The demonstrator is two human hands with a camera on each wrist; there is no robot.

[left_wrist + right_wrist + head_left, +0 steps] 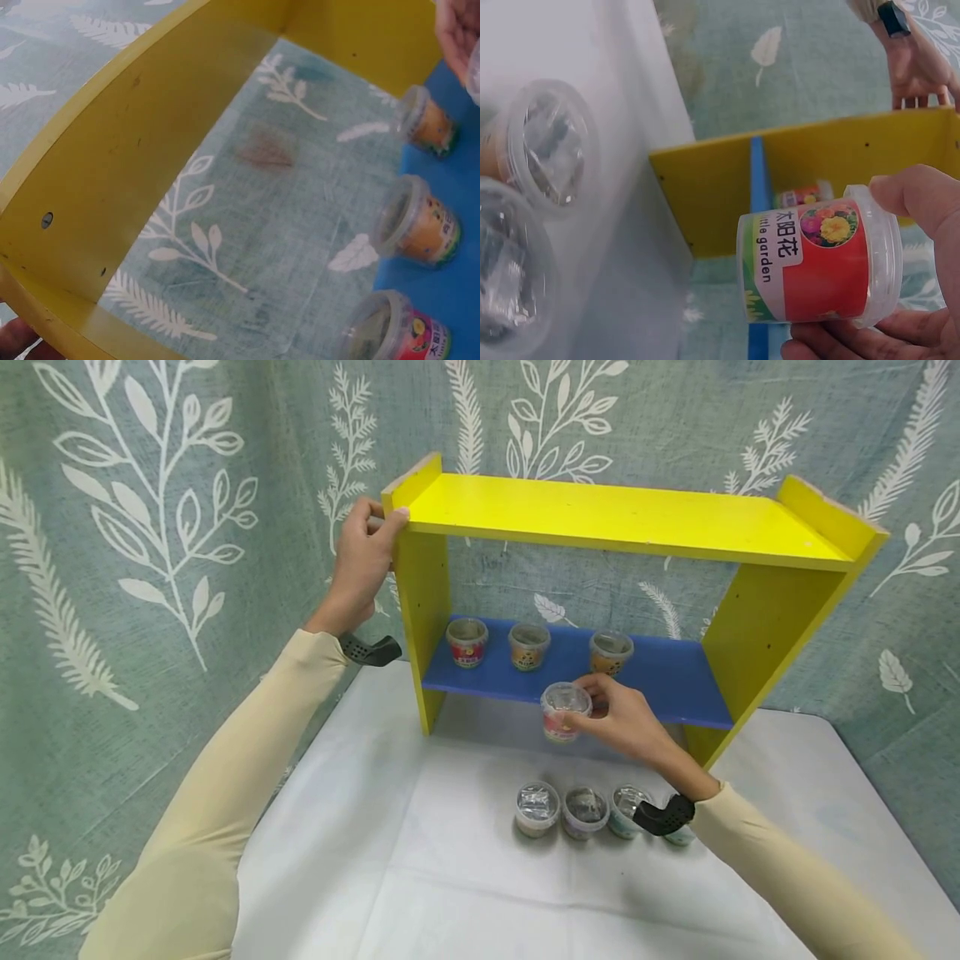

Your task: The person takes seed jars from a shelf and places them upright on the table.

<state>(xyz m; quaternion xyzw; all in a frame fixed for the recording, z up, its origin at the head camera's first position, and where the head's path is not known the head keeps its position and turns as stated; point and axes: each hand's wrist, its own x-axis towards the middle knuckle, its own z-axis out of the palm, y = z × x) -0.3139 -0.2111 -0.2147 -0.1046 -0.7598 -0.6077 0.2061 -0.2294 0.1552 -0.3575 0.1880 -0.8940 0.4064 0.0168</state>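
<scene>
Holding cup [560, 714] near blue shelf [568, 656] edge, headroom above.

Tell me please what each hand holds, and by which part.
The right hand holds a red-labelled cup near its rim; the left hand grips the yellow shelf unit by its left side, near the top.

The right hand [630, 722] holds a "little garden" cup [561, 725] before the lower board [663, 681]. Behind this grip, three plant cups [528, 656] stand on the board, two leftward, one slightly right. Nearer the person, four tubs [586, 812] line the table [450, 868]. Leftward and higher, the left hand [363, 560] grips the shelf unit [420, 602].
</scene>
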